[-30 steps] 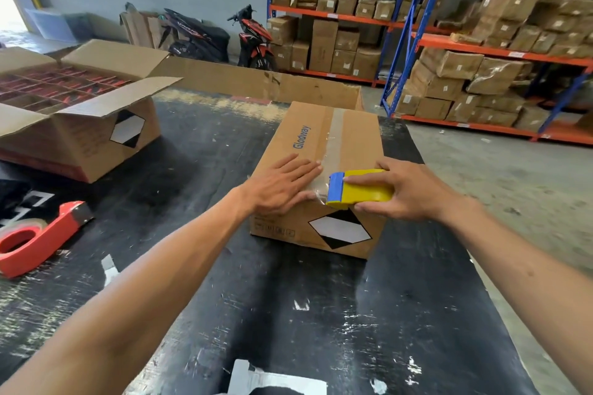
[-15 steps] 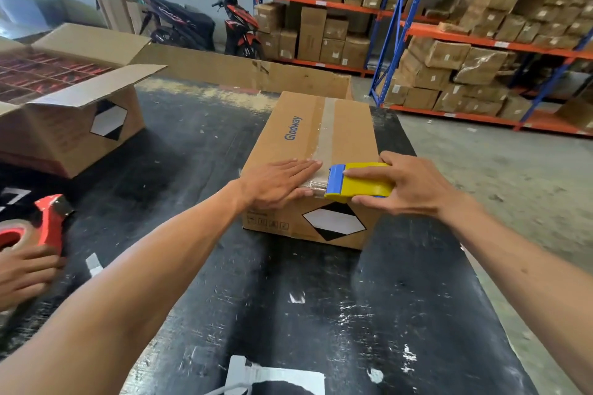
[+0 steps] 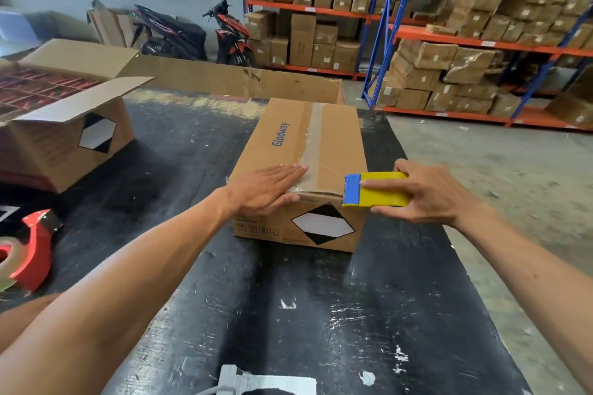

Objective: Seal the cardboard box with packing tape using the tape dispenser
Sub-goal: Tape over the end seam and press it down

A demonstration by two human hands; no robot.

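Observation:
A closed cardboard box (image 3: pixel 340 138) printed "Glodway" sits on the black table (image 3: pixel 321 314). A strip of clear tape (image 3: pixel 313 135) runs along its top seam. My left hand (image 3: pixel 269 191) lies flat on the near top edge of the box, fingers together over the tape's end. My right hand (image 3: pixel 430 194) grips a yellow and blue tape dispenser (image 3: pixel 375 190) at the box's near right corner. A stretch of tape runs from under my left hand to the dispenser's blue end.
An open box (image 3: pixel 61 144) of red items stands at the left. A red tape dispenser (image 3: pixel 29 253) lies at the table's left edge, with another person's arm (image 3: pixel 22 314) below it. Flat cardboard (image 3: pixel 231 77) leans behind. Shelves of cartons (image 3: pixel 449 42) and a motorbike (image 3: pixel 231 35) stand beyond.
My right hand has pulled the yellow dispenser rightward, away from the seam to the box's near right corner. My left hand stays pressed on the box. The other person's hand has left the red dispenser.

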